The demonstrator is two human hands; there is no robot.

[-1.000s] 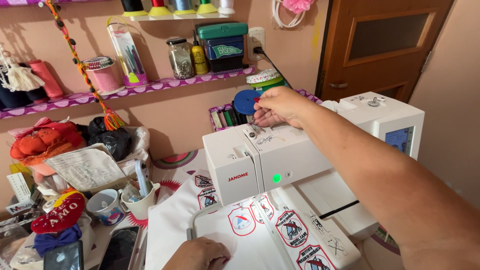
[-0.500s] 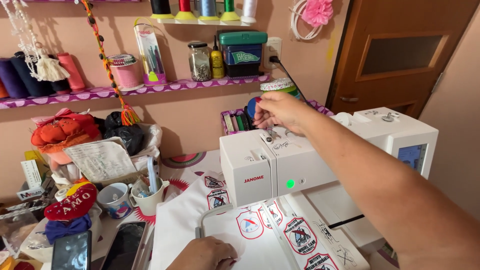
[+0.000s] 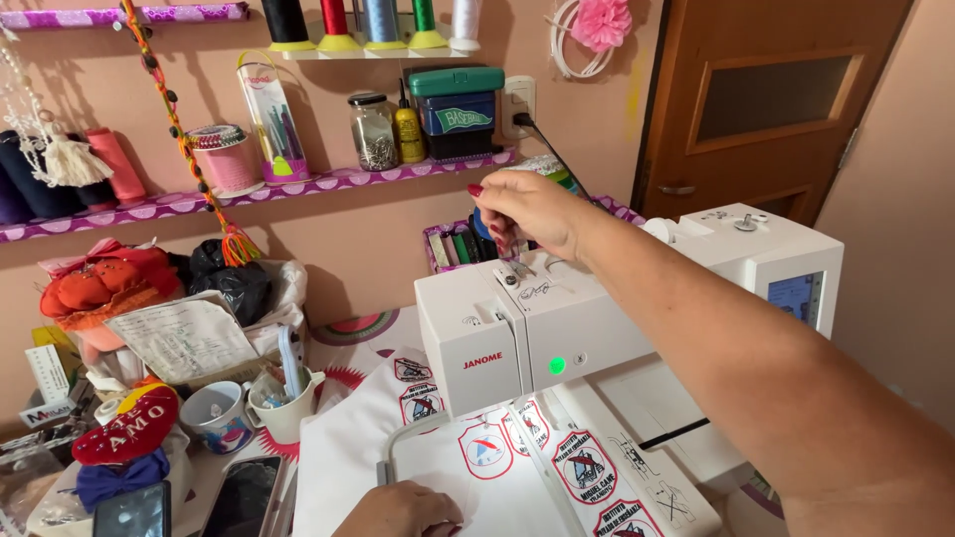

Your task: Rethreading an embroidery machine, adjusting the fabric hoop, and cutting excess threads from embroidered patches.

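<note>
The right hand [image 3: 527,211] hovers over the top of the white sewing machine [image 3: 557,318], fingers pinched together, though what they pinch is too fine to tell; just behind it sits a small rack of thread spools [image 3: 460,246]. The left hand [image 3: 398,509] lies flat and open on the white cloth [image 3: 338,447], which is stretched in a hoop under the machine's head, with round stitched badges [image 3: 485,447] just beyond its fingertips. Further to its left on the bench, a white cup [image 3: 288,406] holds tools.
</note>
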